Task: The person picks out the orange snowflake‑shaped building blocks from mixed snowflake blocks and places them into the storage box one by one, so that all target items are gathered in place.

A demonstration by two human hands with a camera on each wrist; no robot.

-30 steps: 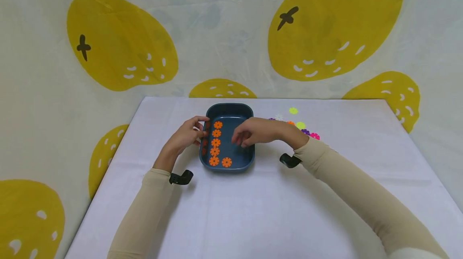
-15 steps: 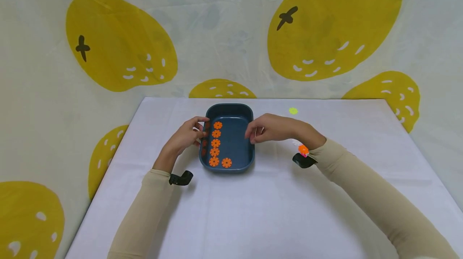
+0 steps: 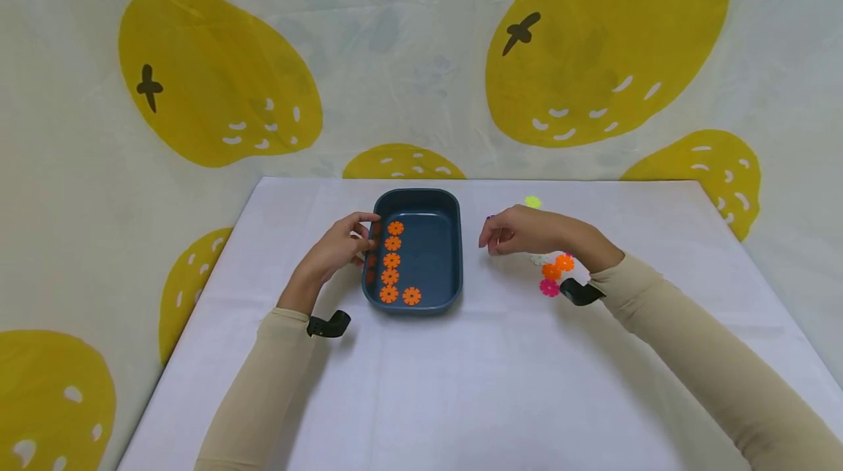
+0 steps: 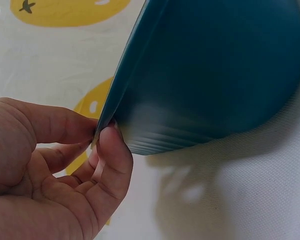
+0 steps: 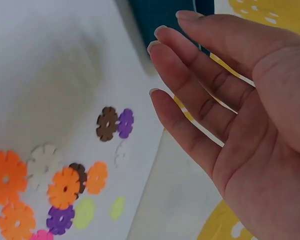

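Observation:
A dark blue rectangular tray [image 3: 428, 255] stands on the table. At its left side my left hand [image 3: 332, 246] pinches the rim; in the left wrist view, thumb and finger close on the edge of the tray [image 4: 200, 75]. Inside, a column of several orange snowflake discs [image 3: 391, 260] runs along the left wall. One more orange disc [image 3: 411, 296] lies beside the column's near end. My right hand [image 3: 530, 230] hovers right of the tray, fingers loosely bent and holding nothing, as the right wrist view shows of the hand [image 5: 225, 100].
Loose snowflake discs lie right of the tray, partly hidden by the right hand: orange [image 5: 63, 188], purple [image 5: 60, 219], brown [image 5: 107, 124], white [image 5: 43, 165], pink [image 3: 549, 287] and yellow-green [image 3: 533, 202]. A white cloth [image 3: 421, 398] covers the table; a fruit-patterned curtain [image 3: 408, 54] hangs behind.
My right hand has moved right, from over the tray to beside it near the loose discs. The left hand has stayed on the rim, and the discs in the tray have not moved.

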